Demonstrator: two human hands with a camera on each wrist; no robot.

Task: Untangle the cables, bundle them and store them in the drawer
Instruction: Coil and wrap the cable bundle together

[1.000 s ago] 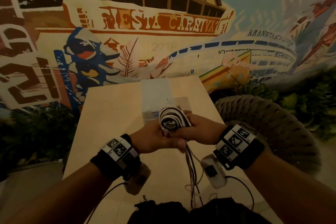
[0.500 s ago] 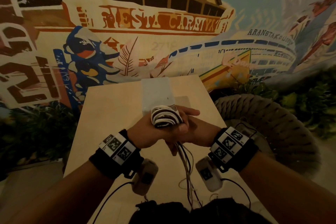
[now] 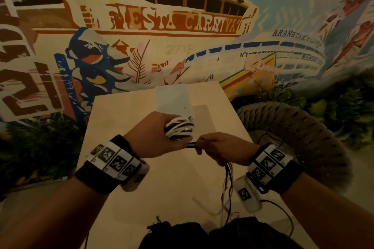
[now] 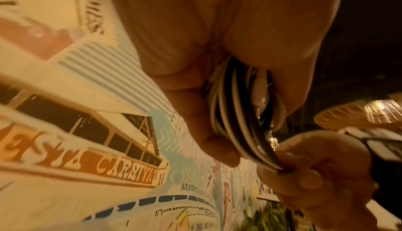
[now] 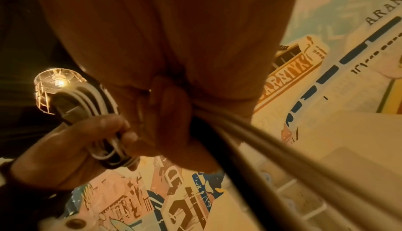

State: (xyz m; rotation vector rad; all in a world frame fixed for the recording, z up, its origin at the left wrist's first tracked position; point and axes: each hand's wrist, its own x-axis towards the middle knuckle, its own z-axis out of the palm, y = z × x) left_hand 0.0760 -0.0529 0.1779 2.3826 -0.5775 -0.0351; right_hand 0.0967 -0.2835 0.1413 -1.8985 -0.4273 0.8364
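Observation:
A coil of black and white cables [image 3: 179, 129] is wound around the fingers of my left hand [image 3: 159, 135], which grips it above the wooden table [image 3: 125, 111]. In the left wrist view the cable loops [image 4: 237, 117] run between my thumb and fingers. My right hand [image 3: 218, 145] sits just right of the coil and pinches the loose cable strands [image 3: 191, 144], pulled taut toward the coil. The free tails [image 3: 227, 184] hang from my right fist down to the table. In the right wrist view the strands [image 5: 272, 148] stream out of my closed fingers.
A small white drawer unit [image 3: 173, 99] stands on the table just behind my hands. A large woven rope chair [image 3: 303, 131] sits to the right of the table. Green plants line the floor on both sides, and a painted mural wall is behind.
My right hand has come off the coil and moved right, pulling the loose strands taut. The coil has turned and shifted slightly left in my left hand.

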